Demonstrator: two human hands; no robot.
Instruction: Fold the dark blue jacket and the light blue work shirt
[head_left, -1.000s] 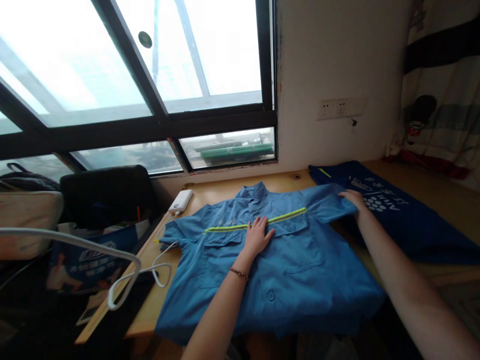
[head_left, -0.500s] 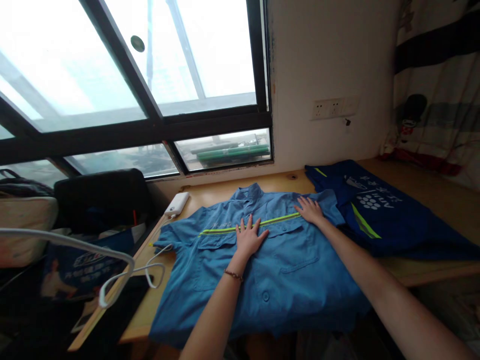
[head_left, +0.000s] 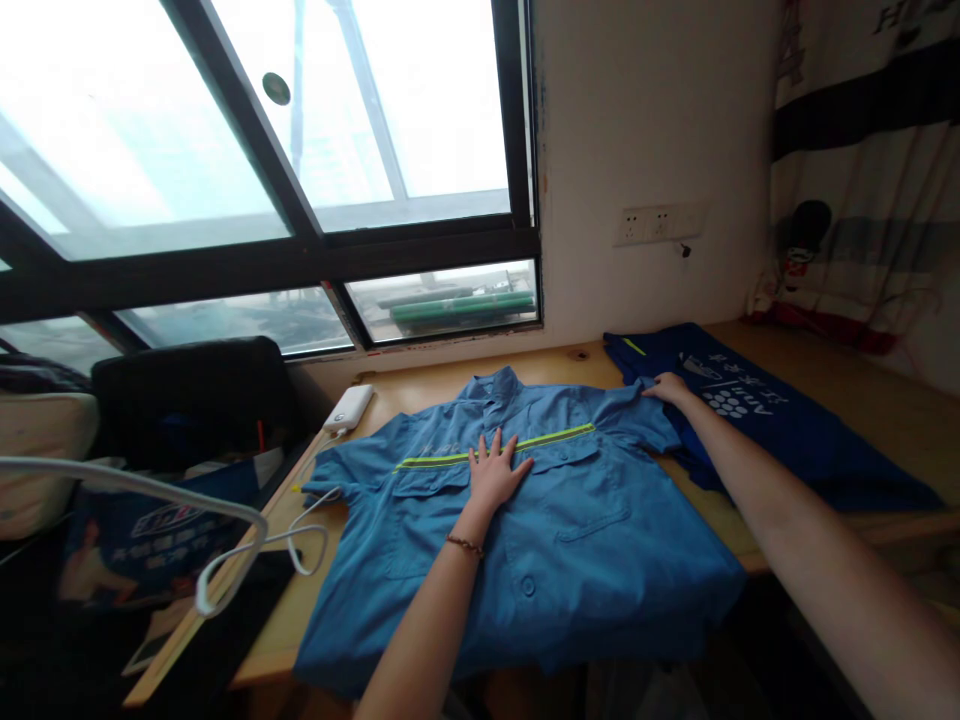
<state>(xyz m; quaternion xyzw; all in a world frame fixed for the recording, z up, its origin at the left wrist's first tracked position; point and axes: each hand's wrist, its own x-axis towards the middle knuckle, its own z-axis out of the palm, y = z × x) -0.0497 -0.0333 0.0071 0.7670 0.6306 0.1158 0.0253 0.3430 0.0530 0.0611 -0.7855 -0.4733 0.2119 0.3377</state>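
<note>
A light blue work shirt [head_left: 570, 540] with a yellow-green chest stripe lies face up on the wooden table [head_left: 862, 400], its hem hanging over the near edge. My left hand [head_left: 495, 470] presses flat on the chest at the stripe, fingers spread. My right hand [head_left: 666, 388] rests on the shirt's right shoulder, where the sleeve starts, fingers on the cloth. Whether it pinches the fabric I cannot tell.
A dark blue garment [head_left: 757, 420] with white print lies to the right of the shirt. A white power bank [head_left: 347, 408] with a cable sits at the table's back left. A white hanger [head_left: 225, 560] sticks out at left, beside a black chair [head_left: 195, 390] and bags.
My right hand moved from the right sleeve's end in to the chest, then back out to the right shoulder. The left hand stayed on the stripe.
</note>
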